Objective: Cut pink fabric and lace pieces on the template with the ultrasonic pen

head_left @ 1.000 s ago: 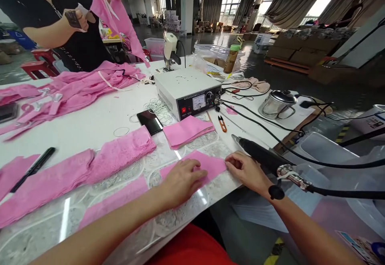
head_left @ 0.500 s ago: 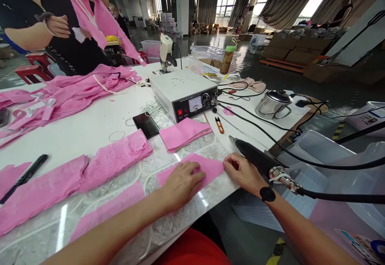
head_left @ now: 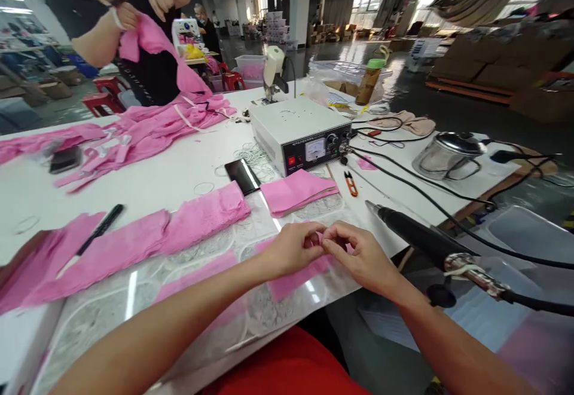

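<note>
My left hand (head_left: pixel 296 248) and my right hand (head_left: pixel 361 254) meet over the front of the table, thumbs and fingertips pinched together. Between them is the edge of a small pink fabric piece (head_left: pixel 287 281), the rest of which lies on the tabletop beneath my hands. My fingers hide most of the pinched edge. Just behind sits a folded stack of pink fabric (head_left: pixel 298 192). A black pen-shaped tool (head_left: pixel 412 233) with a metal tip and a thick cable lies to the right of my right hand. Orange thread snips (head_left: pixel 350 184) rest beyond my hands.
A white control box (head_left: pixel 300 132) with a meter stands behind, beside a phone (head_left: pixel 242 177). Pink fabric strips (head_left: pixel 201 216) and a black pen (head_left: pixel 101 227) lie left. A glass pot (head_left: pixel 448 159) is at right. Across the table, a person (head_left: pixel 147 78) handles pink fabric.
My left hand has lifted from flat on the pink fabric piece and come to my right hand, both now pinching its edge. The view has swung left. The other person's pink cloth is lower.
</note>
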The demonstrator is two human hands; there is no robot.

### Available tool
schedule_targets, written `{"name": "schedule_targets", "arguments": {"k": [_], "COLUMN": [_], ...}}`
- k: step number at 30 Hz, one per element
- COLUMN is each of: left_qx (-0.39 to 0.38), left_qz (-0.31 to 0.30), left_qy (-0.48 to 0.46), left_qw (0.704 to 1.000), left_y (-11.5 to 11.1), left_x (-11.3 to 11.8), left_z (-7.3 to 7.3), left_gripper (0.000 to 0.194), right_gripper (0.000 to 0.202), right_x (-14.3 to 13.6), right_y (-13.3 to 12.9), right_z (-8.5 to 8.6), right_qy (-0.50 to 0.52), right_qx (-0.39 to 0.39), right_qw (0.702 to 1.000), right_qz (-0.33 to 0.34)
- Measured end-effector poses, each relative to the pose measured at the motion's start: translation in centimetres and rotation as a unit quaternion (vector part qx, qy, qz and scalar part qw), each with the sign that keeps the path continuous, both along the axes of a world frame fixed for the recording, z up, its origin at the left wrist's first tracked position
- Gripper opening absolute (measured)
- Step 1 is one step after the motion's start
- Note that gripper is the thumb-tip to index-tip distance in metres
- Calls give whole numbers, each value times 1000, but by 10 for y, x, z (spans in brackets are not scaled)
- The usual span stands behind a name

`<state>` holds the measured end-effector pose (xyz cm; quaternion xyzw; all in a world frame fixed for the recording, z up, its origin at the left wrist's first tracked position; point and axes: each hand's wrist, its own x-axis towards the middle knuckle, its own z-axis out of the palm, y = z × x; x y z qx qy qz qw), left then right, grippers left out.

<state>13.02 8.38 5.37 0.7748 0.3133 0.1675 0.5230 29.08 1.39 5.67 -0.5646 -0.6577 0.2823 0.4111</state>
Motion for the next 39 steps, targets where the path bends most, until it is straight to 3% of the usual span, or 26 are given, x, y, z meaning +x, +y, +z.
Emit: {"name": "schedule_targets", "arguments": {"k": [3,8,11,15,19,23,28,34,39], "left_qx": [-40,-82,-76,-26,20,33,48,98,107], "left_qz": [58,167,235,321,368,383,381,368,366], "left_qy": [-5,-16,-22,25,99,136,134,151,163], "left_qw": [997,982,969,946,924,913,913,912,910], "left_y": [3,-5,-18,-48,-88,-114,-119,-119,-118], "left_x": [-26,-92,-139,-199,-241,-257,-257,-257,-259], "left_z": [12,32,40,37,19,1,-9,-10,-10], "left_gripper": [9,10,16,22,22,23,23,22,23], "right_gripper": [19,22,14,11,15,13,10,12,5], "right_x": [-18,-46,-66,-93,-110,-116,-126,-120,-116], "right_y": [2,3,6,12,23,41,53,34,13], "right_z": [2,-22,-33,-30,-25,-23,-16,-8,-17], "right_qy": [-19,-158,-211,-215,-217,-236,-288,-293,-302], "right_qx": [38,73,77,90,81,5,-54,-100,-89], "right_qw": [999,984,970,955,944,950,938,922,918], "right_qz": [15,46,93,182,236,203,186,231,241]}}
